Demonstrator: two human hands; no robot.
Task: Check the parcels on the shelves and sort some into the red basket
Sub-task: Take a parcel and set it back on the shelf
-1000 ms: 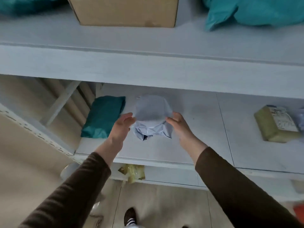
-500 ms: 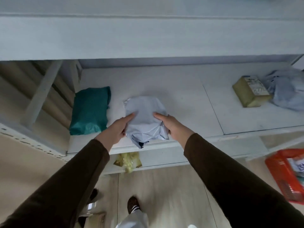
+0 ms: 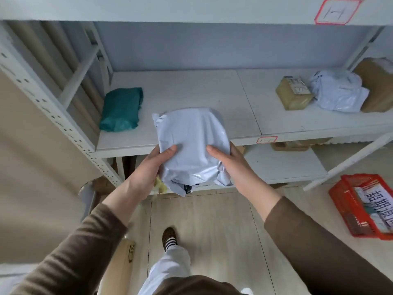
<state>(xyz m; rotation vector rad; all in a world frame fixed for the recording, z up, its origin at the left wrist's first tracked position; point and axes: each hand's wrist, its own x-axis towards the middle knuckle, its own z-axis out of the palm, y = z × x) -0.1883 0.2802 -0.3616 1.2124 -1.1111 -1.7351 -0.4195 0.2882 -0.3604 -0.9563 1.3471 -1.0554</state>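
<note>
Off the shelf it is coming: half a second back the crumpled pale grey plastic mailer bag (image 3: 192, 145) was sitting at the front edge of the white middle shelf board (image 3: 191, 90), and now it is hanging in the air in front of that edge, above the wood-look floor. The left hand (image 3: 146, 167) is gripping its left side, thumb pressing across the face; the right hand (image 3: 231, 165) is doing the same on the right, with both sets of fingers curling behind, out of sight.

Judging by the wrinkles and the way the film is dimpling under both thumbs, this one is looking soft, light and a little slick, so holding it by the bulk in the middle seems safer than pinching the loose flap dangling at the bottom.

The red plastic mesh basket (image 3: 348, 209) is waiting on the floor at the far right, partly cut off by the frame edge, a printed sheet lying in it.

Any label is sitting on a side we are not seeing. Something dark is peeking out at the bag's lower fold, too small to identify. A yellowish thing behind the left hand is mostly hidden.
</note>
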